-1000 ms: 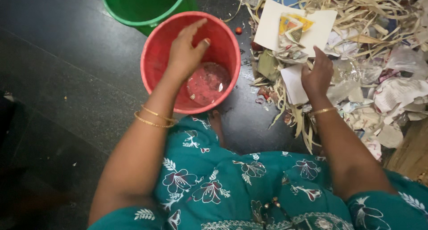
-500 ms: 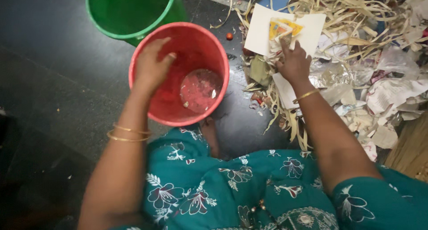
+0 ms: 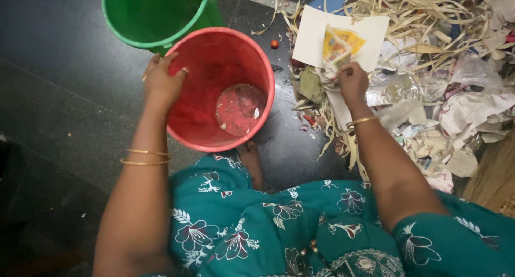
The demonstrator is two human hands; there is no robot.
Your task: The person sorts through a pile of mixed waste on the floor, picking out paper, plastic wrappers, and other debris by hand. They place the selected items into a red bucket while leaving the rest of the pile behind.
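Dark polished floor: left hand (image 3: 161, 84) grips round red plastic bucket (image 3: 256, 62), right hand (image 3: 352, 81) pinches crumpled yellow wrapper (image 3: 339, 45).

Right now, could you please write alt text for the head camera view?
A person's left hand grips the rim of a red bucket on a dark floor, while the right hand pinches a yellow wrapper atop a pile of paper scraps and dry strips. A green bucket stands behind.

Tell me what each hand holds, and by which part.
Left hand grips the red bucket by its rim; right hand pinches the yellow wrapper at its lower edge.
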